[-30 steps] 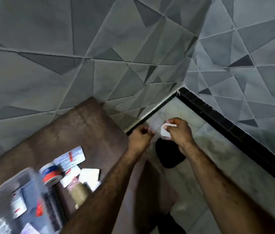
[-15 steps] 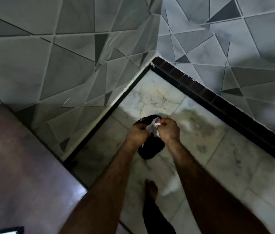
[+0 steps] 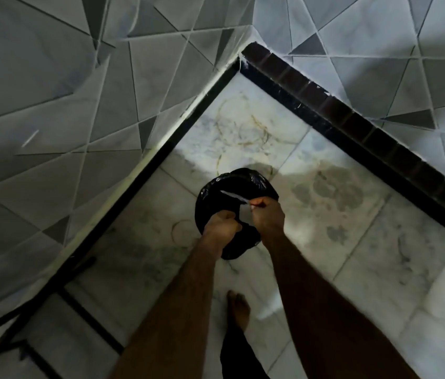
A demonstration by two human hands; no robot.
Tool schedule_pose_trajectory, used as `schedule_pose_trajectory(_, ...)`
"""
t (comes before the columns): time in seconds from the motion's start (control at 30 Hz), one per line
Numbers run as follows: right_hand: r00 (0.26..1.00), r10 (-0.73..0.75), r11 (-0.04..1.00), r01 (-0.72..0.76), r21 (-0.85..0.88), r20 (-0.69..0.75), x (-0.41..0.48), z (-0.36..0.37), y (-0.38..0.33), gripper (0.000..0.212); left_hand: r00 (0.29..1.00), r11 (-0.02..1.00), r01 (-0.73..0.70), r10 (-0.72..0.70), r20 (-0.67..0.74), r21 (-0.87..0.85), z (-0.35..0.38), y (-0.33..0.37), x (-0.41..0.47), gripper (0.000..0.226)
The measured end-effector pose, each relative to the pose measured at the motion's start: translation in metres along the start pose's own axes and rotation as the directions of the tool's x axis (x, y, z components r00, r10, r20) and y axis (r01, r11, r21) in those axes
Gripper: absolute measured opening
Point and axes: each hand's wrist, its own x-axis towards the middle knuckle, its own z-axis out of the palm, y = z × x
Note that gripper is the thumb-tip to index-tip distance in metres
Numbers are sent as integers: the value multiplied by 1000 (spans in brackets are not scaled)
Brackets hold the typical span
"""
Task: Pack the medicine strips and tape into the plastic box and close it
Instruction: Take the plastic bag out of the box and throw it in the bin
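Observation:
Both my hands are stretched out over a small bin lined with a black bag (image 3: 232, 184) that stands on the floor. My right hand (image 3: 267, 214) pinches a thin white scrap of paper (image 3: 233, 196) over the bin's mouth. My left hand (image 3: 221, 225) is closed beside it, touching the lower edge of what looks like the same scrap. The plastic box, the medicine strips and the tape are out of view.
A marble floor (image 3: 339, 203) with stains runs into a corner of grey, triangle-patterned wall tiles (image 3: 79, 105) with a dark skirting (image 3: 352, 116). My bare foot (image 3: 239, 310) stands below the bin. Black table legs (image 3: 87, 315) show at the lower left.
The view has swung from the brown table with the box and strips down to the floor corner. My hands moved the white scrap over the bin.

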Motion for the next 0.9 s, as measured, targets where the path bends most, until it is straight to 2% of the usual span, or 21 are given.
schedule_pose_trajectory(0.13, 997, -23, 997, 29, -66, 79, 16, 17, 15, 22, 1000, 1000, 5, -5, -3, 13, 6, -6, 15, 17)
schedule_pose_trajectory(0.27, 998, 0, 999, 2, -46, 62, 11, 19, 22, 22, 1000, 1000, 12, -12, -19, 24, 4, -7, 11, 34)
schedule_pose_trajectory(0.43, 998, 27, 998, -30, 47, 61, -7, 8, 4, 28, 997, 1000, -22, 22, -80, 1, -6, -5, 1, 44)
schedule_pose_trajectory(0.67, 993, -118, 966, 117, 232, -8, -65, -6, -53, 24, 963, 972, -234, 233, -138, 7, -42, 38, -70, 41)
schedule_pose_trajectory(0.73, 983, -179, 943, 181, 280, -34, -87, -10, -74, 26, 940, 952, -306, 296, -170, -32, -55, 51, -98, 38)
schedule_pose_trajectory(0.9, 945, -319, 887, 325, 328, -76, -160, -25, -126, 34, 866, 878, -471, 442, -232, -87, -90, 68, -173, 50)
